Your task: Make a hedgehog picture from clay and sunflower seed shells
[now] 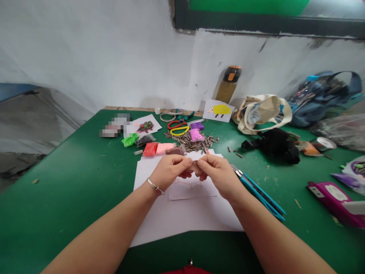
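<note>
My left hand [177, 166] and my right hand [214, 167] meet over the paper, thumbs and fingers pinched together. Between their fingertips is a small brownish lump [195, 167], mostly hidden by the fingers; I cannot tell its material. Under the hands lies a small white sheet [188, 194] with an orange line drawing, on top of larger white paper [159, 224]. Just beyond the hands are a brown packet [175, 150], a pink packet [165, 147] and a red packet [150, 149]. A pile of striped sunflower seeds [185, 141] lies behind them, with a bright pink packet [196, 135] on it.
Yellow-handled scissors [179, 131] and red-handled scissors [176, 123] lie behind the seeds. Blue tweezers [262, 196] rest beside my right forearm. A hedgehog drawing [218, 110] leans near a bottle [228, 83]. Bags [264, 114] and a magenta box [336, 201] stand at the right.
</note>
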`<state>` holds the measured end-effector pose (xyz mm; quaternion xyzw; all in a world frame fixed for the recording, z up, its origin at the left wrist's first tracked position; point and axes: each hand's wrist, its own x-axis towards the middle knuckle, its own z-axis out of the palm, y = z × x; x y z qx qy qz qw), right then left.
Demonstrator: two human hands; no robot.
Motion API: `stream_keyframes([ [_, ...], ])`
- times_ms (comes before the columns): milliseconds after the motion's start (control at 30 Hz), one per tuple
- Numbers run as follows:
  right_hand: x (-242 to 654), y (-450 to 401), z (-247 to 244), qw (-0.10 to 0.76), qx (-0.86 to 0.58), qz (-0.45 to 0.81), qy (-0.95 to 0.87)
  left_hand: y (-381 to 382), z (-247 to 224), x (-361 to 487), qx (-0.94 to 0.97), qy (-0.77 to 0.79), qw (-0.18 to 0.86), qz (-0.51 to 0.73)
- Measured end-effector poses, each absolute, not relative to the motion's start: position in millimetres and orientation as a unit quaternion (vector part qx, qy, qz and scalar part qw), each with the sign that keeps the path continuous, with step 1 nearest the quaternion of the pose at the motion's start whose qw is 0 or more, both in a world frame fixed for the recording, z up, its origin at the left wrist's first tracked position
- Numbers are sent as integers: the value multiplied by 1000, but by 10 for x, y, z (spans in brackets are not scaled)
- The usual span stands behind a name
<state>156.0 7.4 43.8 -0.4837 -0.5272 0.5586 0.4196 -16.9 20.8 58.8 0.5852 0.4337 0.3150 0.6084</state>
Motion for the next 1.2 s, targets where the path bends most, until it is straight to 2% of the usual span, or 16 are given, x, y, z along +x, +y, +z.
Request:
stream_keyframes([
  [167, 1573, 65, 468, 424, -471, 556, -538, 218, 567, -161, 563, 441, 622, 318],
  [433, 1579, 72, 438, 404, -440, 652, -467, 219, 580, -148, 546, 474, 600, 341],
  [733, 1623, 91, 440, 412, -423, 633, -500, 226, 578, -163, 561, 471, 592, 337],
  [1000, 1664, 90, 486, 367, -391, 700, -471, 225, 616, -178, 582, 432, 596, 346],
  [1200, 1672, 106, 435, 385, -397, 666, -500, 214, 644, -164, 588, 453, 597, 304],
])
